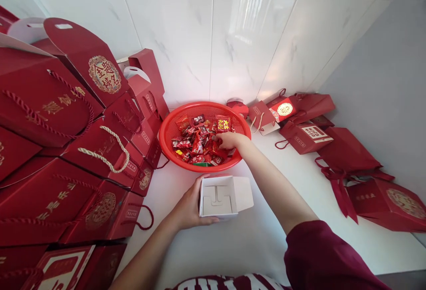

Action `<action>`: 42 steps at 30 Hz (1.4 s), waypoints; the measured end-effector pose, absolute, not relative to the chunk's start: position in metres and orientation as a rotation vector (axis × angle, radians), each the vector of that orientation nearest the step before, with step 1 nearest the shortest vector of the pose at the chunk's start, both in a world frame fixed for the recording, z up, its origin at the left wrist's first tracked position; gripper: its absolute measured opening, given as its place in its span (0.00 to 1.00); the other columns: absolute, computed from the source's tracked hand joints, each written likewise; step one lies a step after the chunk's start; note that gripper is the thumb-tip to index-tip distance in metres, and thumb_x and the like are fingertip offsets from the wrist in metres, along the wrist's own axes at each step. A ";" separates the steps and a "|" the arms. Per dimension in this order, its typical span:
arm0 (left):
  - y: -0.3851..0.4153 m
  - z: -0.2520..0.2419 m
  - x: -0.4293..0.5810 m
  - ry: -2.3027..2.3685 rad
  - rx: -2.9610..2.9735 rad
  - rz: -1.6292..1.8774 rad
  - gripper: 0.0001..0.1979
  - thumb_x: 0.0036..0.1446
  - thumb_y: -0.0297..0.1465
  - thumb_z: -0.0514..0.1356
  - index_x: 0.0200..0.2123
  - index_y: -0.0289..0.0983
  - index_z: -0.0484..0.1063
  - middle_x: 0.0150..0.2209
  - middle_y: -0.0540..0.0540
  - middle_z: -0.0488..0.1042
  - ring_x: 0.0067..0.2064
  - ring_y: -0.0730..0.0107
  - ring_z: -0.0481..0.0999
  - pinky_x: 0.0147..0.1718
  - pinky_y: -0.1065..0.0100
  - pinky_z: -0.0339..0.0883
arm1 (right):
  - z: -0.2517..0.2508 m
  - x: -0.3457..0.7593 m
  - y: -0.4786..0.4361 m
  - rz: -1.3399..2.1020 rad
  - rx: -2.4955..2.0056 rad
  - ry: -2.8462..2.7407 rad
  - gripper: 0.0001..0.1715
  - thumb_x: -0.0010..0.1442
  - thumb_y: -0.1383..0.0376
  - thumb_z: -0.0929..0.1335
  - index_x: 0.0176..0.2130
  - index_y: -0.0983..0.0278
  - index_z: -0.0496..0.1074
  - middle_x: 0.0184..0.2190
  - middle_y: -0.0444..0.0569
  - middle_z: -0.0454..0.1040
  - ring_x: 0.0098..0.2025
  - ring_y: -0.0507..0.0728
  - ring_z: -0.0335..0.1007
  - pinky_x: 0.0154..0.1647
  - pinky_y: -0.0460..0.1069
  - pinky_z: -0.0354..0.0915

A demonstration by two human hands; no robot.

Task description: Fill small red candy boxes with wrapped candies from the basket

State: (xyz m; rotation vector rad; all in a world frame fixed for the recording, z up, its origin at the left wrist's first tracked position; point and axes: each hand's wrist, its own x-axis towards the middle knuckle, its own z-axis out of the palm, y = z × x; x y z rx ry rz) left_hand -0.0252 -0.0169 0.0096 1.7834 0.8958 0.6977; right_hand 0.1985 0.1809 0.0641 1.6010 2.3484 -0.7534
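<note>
A small white box stands on the white table with its top flap folded out to the right. Its inside shows no contents. My left hand is wrapped around the box's left side, thumb along the front edge. Behind the box sits a red plastic basket filled with wrapped candies, mostly red. My right hand reaches into the basket from the right, fingers bent down among the candies beside a red and yellow packet. Its fingertips are partly hidden, so any candy in them cannot be made out.
Red gift boxes with rope handles are stacked high along the left. More red boxes and bags line the right side of the white table. A white tiled wall rises behind the basket, and a grey wall stands at right.
</note>
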 end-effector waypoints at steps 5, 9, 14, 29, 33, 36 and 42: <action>-0.017 0.007 -0.026 0.894 1.774 0.694 0.57 0.40 0.39 0.76 0.67 0.43 0.46 0.65 0.33 0.61 0.65 0.42 0.65 0.63 0.46 0.59 | 0.060 0.199 0.182 -0.719 1.499 2.443 0.49 0.45 0.60 0.80 0.62 0.62 0.65 0.55 0.53 0.74 0.51 0.63 0.74 0.44 0.47 0.71; -0.017 0.006 -0.026 0.913 1.783 0.684 0.58 0.40 0.40 0.76 0.68 0.43 0.45 0.64 0.34 0.63 0.64 0.42 0.65 0.62 0.45 0.60 | 0.058 0.194 0.181 -0.656 1.423 2.477 0.61 0.36 0.59 0.83 0.64 0.65 0.62 0.62 0.59 0.65 0.60 0.68 0.66 0.53 0.49 0.68; -0.016 0.006 -0.024 0.904 1.806 0.699 0.56 0.40 0.41 0.76 0.67 0.45 0.46 0.64 0.36 0.64 0.63 0.43 0.66 0.60 0.45 0.62 | 0.062 0.191 0.179 -0.664 1.364 2.438 0.60 0.39 0.53 0.81 0.65 0.66 0.61 0.55 0.55 0.73 0.51 0.65 0.74 0.47 0.48 0.70; -0.023 0.011 -0.013 0.942 1.988 0.750 0.68 0.31 0.58 0.73 0.70 0.39 0.47 0.64 0.32 0.62 0.65 0.37 0.62 0.64 0.45 0.55 | 0.098 0.165 0.155 -0.412 1.325 2.453 0.16 0.57 0.64 0.75 0.44 0.69 0.77 0.44 0.55 0.77 0.46 0.61 0.74 0.48 0.56 0.69; -0.031 0.023 -0.018 0.954 2.125 0.844 0.54 0.48 0.67 0.54 0.68 0.38 0.55 0.64 0.33 0.61 0.65 0.41 0.61 0.65 0.49 0.54 | 0.118 0.183 0.140 -0.339 1.436 2.689 0.17 0.51 0.67 0.77 0.42 0.67 0.77 0.46 0.57 0.77 0.49 0.65 0.72 0.48 0.52 0.65; -0.033 0.045 -0.017 1.095 2.107 1.042 0.32 0.64 0.55 0.51 0.60 0.38 0.67 0.58 0.37 0.69 0.61 0.51 0.67 0.60 0.55 0.61 | 0.127 0.206 0.118 -0.292 1.591 2.867 0.23 0.65 0.55 0.69 0.52 0.68 0.72 0.47 0.57 0.76 0.47 0.61 0.72 0.45 0.50 0.64; -0.015 0.113 -0.002 1.317 1.848 1.452 0.13 0.64 0.41 0.59 0.42 0.37 0.73 0.38 0.46 0.76 0.40 0.66 0.76 0.39 0.68 0.68 | 0.126 0.220 0.058 -1.434 1.721 3.234 0.25 0.61 0.48 0.70 0.44 0.66 0.73 0.39 0.50 0.77 0.40 0.59 0.73 0.39 0.50 0.67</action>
